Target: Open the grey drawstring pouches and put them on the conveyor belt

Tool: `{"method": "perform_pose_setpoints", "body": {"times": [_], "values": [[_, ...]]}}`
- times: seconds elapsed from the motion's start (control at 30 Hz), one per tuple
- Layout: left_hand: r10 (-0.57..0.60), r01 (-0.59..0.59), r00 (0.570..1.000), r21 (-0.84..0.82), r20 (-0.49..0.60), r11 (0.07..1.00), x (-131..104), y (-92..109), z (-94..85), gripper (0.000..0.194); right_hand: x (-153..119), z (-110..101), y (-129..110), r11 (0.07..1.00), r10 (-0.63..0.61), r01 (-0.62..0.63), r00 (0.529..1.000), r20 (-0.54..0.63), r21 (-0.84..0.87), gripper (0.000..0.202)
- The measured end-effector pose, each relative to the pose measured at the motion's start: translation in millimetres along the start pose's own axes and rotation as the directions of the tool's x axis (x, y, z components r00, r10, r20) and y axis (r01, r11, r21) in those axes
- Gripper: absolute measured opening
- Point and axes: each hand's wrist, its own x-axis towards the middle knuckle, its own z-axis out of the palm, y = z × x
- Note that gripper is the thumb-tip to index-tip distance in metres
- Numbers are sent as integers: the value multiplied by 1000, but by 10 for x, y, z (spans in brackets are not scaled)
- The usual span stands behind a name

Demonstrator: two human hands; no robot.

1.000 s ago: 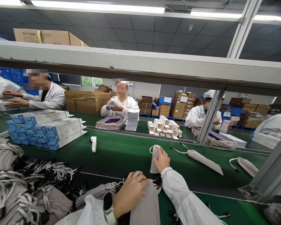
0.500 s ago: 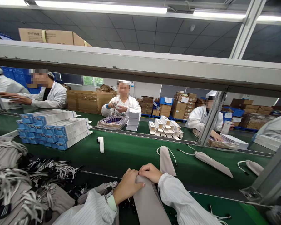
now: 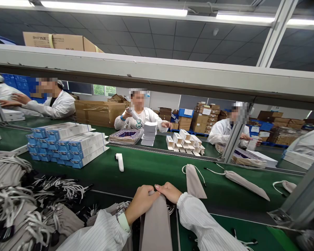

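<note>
Between my two hands hangs a long grey drawstring pouch (image 3: 157, 223), gripped at its upper end. My left hand (image 3: 141, 203) is closed on the left corner, thumb along the top. The right hand (image 3: 169, 192) pinches the right corner, its fingertips meeting the left hand's. Part of a white cord shows under my right wrist; the rest of the opening is hidden. Just beyond lies another grey pouch (image 3: 195, 181) with white cords on the green belt (image 3: 151, 164). To my left is a heap of grey pouches (image 3: 13, 209) with white cords and black ends.
Stacked blue-and-white boxes (image 3: 68, 143) and a white handheld device (image 3: 119, 163) lie on the belt. Further pouches (image 3: 247, 184) lie to the right. A metal post (image 3: 293, 198) stands at right; a shelf beam (image 3: 157, 71) crosses above. Co-workers (image 3: 140, 116) sit opposite.
The belt's boxes, device and pouches have shifted right. My hands have turned the held pouch more upright, and my left thumb now lies along its top. The co-worker opposite has spread their hands apart.
</note>
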Motion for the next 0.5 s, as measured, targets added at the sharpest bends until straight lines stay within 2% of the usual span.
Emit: {"method": "perform_pose_setpoints", "body": {"times": [0.1,0.3,0.4,0.5], "values": [[60,-57,997,-61,49,996,-54,62,12,30,22,8,47,995,-27,17,994,-109,-96,56],[148,-130,985,-185,88,974,-130,152,11,30,56,3,107,986,-59,34,986,-155,-162,48],[147,-131,986,-183,79,974,-116,125,14,30,61,6,115,982,-75,51,989,-126,-181,44],[135,-125,989,-141,64,982,-91,82,20,29,48,-7,121,979,-74,67,997,-32,-193,40]]}}
